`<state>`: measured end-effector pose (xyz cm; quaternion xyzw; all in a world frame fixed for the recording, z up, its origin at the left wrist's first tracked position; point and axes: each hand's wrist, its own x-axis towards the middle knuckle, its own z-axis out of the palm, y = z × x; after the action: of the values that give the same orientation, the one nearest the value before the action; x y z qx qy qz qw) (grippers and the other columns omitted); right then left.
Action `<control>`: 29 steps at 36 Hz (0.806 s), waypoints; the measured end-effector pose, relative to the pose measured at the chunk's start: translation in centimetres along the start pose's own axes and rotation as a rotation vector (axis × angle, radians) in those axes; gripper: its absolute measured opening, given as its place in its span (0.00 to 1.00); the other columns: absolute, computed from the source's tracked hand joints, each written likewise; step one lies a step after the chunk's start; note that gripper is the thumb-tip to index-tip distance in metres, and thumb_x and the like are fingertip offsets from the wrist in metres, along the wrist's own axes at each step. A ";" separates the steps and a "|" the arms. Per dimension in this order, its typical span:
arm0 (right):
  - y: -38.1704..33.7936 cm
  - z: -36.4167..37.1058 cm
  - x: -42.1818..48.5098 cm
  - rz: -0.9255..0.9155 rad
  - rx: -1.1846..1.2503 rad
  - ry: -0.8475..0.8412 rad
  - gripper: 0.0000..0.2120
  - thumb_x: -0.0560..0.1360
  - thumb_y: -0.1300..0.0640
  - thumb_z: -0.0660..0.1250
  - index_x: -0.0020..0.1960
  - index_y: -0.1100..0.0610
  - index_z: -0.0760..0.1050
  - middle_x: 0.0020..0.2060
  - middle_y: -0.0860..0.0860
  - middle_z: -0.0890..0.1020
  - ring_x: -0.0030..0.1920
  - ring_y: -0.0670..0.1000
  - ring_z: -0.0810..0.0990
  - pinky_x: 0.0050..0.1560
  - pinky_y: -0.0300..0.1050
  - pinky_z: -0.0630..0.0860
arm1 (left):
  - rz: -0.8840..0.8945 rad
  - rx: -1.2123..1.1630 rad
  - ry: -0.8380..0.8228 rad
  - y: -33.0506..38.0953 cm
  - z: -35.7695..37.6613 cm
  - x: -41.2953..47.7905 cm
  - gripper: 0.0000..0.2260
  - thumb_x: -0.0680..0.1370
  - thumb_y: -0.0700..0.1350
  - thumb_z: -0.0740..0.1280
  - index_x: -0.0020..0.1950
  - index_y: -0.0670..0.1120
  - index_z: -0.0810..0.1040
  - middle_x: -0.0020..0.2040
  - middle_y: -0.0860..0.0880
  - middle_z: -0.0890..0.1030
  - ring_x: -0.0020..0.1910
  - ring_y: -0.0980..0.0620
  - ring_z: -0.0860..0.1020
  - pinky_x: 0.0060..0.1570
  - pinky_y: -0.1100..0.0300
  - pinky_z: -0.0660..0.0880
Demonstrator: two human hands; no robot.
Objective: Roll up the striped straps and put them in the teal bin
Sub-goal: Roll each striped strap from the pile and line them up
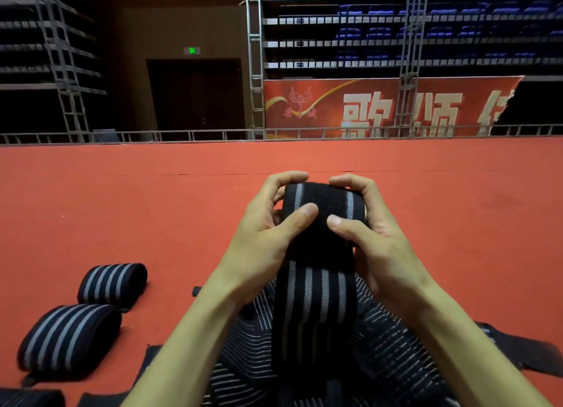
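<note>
Both hands are clamped on the roll [323,205]: the left hand [268,233] and the right hand [374,239] each curl fingers over its far side and press a thumb on its near face, holding it above the carpet [122,193]. From the roll the tail [316,309] hangs down toward the person into the pile [390,355] of loose straps beneath it. The likeliest trouble, I judge, is the roll going slack: if either thumb lifts while the fingers shift for a further turn, the stretchy-looking weave could unwind a lap or two. The tail could also feed in skewed, so the edges creep sideways and the roll comes out coned. A snag is possible where the tail meets the pile, dragging other straps up with it. A done roll [112,283] and a second done roll [68,336] lie on the carpet left of the roll and nearer the person. The bin is not in view, so the carry to it cannot be judged.
</note>
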<state>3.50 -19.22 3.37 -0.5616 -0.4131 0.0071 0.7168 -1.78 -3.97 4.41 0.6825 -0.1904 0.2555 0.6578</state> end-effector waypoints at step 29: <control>-0.5 -0.2 0.1 0.100 0.111 -0.008 0.21 0.70 0.56 0.72 0.59 0.39 0.74 0.51 0.52 0.81 0.47 0.51 0.83 0.40 0.45 0.80 | 0.162 0.251 -0.090 0.2 -0.9 0.0 0.25 0.69 0.32 0.71 0.58 0.56 0.76 0.57 0.56 0.79 0.57 0.47 0.80 0.53 0.52 0.81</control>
<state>3.40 -19.50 3.80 -0.5410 -0.3864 0.0681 0.7439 -2.00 -3.10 4.61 0.7526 -0.2408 0.2988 0.5351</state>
